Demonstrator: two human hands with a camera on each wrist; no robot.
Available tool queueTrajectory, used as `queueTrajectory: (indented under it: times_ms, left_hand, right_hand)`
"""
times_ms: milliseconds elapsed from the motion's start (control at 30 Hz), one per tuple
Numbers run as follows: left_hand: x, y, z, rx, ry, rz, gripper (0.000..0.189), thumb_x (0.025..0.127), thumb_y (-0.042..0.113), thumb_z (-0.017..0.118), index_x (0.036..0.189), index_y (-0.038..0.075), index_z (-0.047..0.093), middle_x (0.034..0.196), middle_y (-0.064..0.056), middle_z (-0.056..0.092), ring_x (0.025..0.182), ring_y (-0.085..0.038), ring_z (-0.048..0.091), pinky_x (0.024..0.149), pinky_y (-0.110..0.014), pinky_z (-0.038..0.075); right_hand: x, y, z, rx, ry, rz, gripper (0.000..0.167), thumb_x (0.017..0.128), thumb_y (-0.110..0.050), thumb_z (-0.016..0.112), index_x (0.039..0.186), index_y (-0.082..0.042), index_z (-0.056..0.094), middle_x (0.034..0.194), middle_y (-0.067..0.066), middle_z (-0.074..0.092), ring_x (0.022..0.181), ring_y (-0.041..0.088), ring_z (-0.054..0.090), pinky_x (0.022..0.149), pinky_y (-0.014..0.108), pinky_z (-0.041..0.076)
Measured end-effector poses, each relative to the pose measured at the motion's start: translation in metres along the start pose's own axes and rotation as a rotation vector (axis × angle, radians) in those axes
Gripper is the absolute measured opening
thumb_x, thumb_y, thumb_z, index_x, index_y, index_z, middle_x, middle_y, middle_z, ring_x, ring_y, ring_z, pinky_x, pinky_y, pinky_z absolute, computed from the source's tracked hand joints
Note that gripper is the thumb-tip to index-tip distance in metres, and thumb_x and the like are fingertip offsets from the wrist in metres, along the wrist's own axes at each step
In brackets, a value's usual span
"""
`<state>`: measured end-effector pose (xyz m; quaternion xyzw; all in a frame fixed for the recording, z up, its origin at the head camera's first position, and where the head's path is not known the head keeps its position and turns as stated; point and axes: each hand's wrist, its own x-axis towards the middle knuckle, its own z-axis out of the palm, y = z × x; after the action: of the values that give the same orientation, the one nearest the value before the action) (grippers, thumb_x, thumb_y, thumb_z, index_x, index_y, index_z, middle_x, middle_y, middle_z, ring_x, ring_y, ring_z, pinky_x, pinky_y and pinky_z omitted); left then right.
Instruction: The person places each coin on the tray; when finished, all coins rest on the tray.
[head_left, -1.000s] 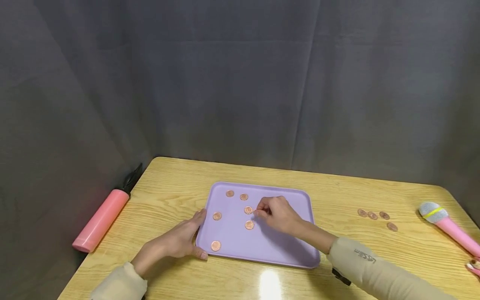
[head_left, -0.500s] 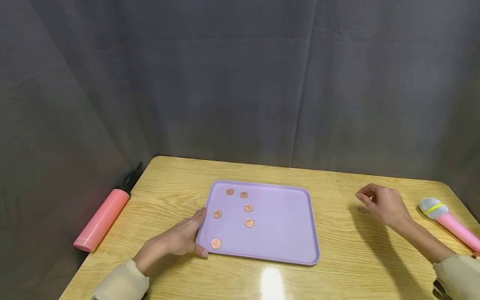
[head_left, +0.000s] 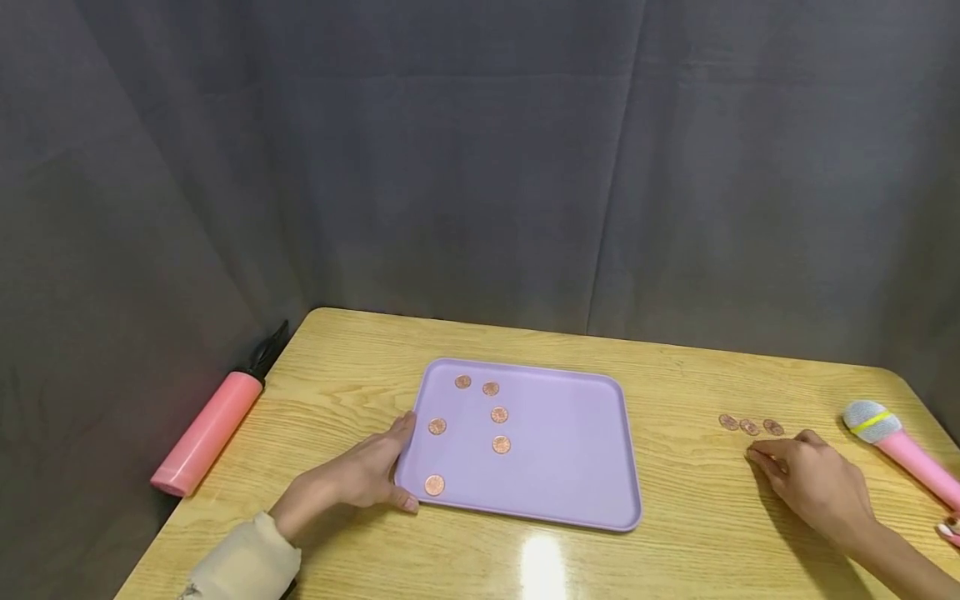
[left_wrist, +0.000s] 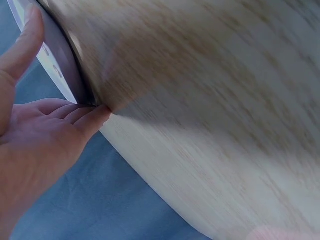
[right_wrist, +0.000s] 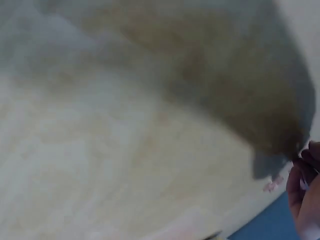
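Note:
My left hand point(head_left: 360, 471) rests at the left side of a lilac tray point(head_left: 570, 475), fingers fairly straight along its edge and thumb by the front left corner. Several copper coins point(head_left: 500, 444) lie spread on the tray's left half. In the left wrist view the same hand point(left_wrist: 45, 130) touches the tray's rim point(left_wrist: 65, 55). Over on the right, my right hand point(head_left: 813, 483) is low at the tabletop with its fingertips together. Three loose coins point(head_left: 749, 427) show in a row just beyond it. Whatever lies beneath or between its fingers is hidden; the right wrist view is blurred.
A pink pump point(head_left: 210, 433) with a black end lies along the table's left edge. At the right lies a toy microphone point(head_left: 900, 450) with a pink handle, a small partly seen object beside it. Dark curtains point(head_left: 465, 167) hang behind the wooden table point(head_left: 675, 533).
My right hand has moved from above the tray over to the coins on the right and come down at the tabletop. A fourth loose coin there is now out of sight. The left hand stays put.

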<state>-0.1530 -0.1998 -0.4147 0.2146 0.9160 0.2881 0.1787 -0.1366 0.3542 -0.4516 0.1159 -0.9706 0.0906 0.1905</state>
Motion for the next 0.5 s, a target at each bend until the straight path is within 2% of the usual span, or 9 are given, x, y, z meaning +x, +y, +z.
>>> queueTrajectory:
  times_ms: [133, 200, 267, 367, 500]
  left_hand:
    - [0.000, 0.000, 0.000, -0.001, 0.006, -0.002, 0.118, 0.067, 0.022, 0.087, 0.149, -0.013, 0.010, 0.155, -0.030, 0.010, 0.145, -0.039, 0.012, 0.117, -0.052, 0.013]
    - [-0.001, 0.000, 0.000, -0.004, 0.006, -0.004, 0.118, 0.067, 0.022, 0.087, 0.150, -0.013, 0.010, 0.155, -0.030, 0.010, 0.145, -0.039, 0.012, 0.117, -0.053, 0.012]
    - [-0.001, -0.001, 0.000, -0.007, 0.007, -0.004, 0.119, 0.067, 0.022, 0.087, 0.150, -0.013, 0.009, 0.155, -0.030, 0.010, 0.145, -0.039, 0.012, 0.117, -0.053, 0.012]
    - [-0.001, -0.001, 0.000, -0.009, 0.008, -0.002, 0.118, 0.067, 0.022, 0.087, 0.150, -0.012, 0.010, 0.156, -0.030, 0.010, 0.145, -0.039, 0.012, 0.117, -0.052, 0.012]
    - [-0.001, -0.001, 0.000, -0.007, 0.005, -0.001, 0.117, 0.069, 0.022, 0.087, 0.150, -0.012, 0.010, 0.156, -0.029, 0.010, 0.146, -0.038, 0.012, 0.117, -0.052, 0.013]
  right_hand:
    - [-0.010, -0.006, 0.008, -0.022, 0.078, -0.039, 0.019, 0.071, -0.005, 0.082, 0.090, -0.006, 0.078, 0.085, 0.011, 0.073, 0.068, 0.022, 0.053, 0.036, 0.025, 0.038]
    - [-0.014, -0.008, 0.011, -0.023, 0.100, -0.054, 0.022, 0.071, -0.003, 0.080, 0.093, -0.002, 0.077, 0.095, 0.015, 0.073, 0.077, 0.029, 0.058, 0.037, 0.029, 0.043]
    - [-0.017, -0.010, 0.013, -0.021, 0.118, -0.063, 0.024, 0.072, -0.003, 0.079, 0.095, 0.001, 0.076, 0.098, 0.018, 0.072, 0.084, 0.036, 0.060, 0.039, 0.037, 0.048]
    - [-0.022, -0.012, 0.014, -0.024, 0.134, -0.067, 0.024, 0.076, -0.006, 0.077, 0.099, 0.001, 0.074, 0.102, 0.019, 0.071, 0.089, 0.039, 0.060, 0.042, 0.046, 0.050]
    - [-0.028, -0.014, 0.013, -0.062, 0.166, -0.068, 0.020, 0.083, -0.013, 0.071, 0.095, 0.003, 0.070, 0.105, 0.025, 0.068, 0.081, 0.041, 0.058, 0.052, 0.054, 0.051]
